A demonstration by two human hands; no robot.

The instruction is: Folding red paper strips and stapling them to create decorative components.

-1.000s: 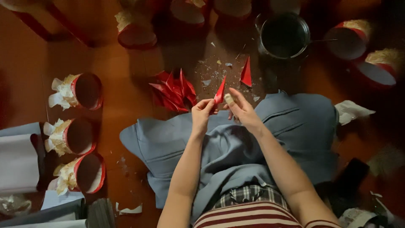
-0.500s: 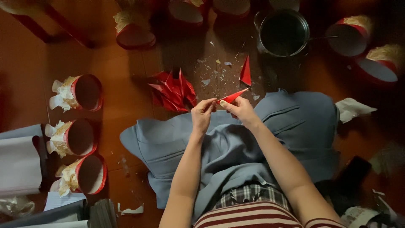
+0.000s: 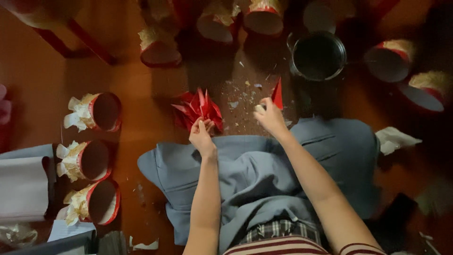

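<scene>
My left hand (image 3: 202,138) rests its fingertips on the near edge of a pile of red folded paper points (image 3: 198,109) on the brown floor, pinching one piece there. My right hand (image 3: 270,117) is further right, with a small pale object (image 3: 258,108) held in its fingers. Its fingertips touch the base of a single red paper triangle (image 3: 277,93) that stands upright on the floor. Both forearms reach out over a blue-grey cloth (image 3: 264,170) spread across my lap.
Three red-rimmed round containers with cream paper frills (image 3: 96,111) line the left side, and more (image 3: 158,47) stand along the top and right. A dark metal pot (image 3: 317,56) stands beyond the right hand. Paper scraps (image 3: 236,101) litter the floor. White paper (image 3: 21,189) lies at the left.
The hands, which held one red piece together, have parted. The left hand carried the piece left to the red pile. The right hand moved forward to the standing red triangle.
</scene>
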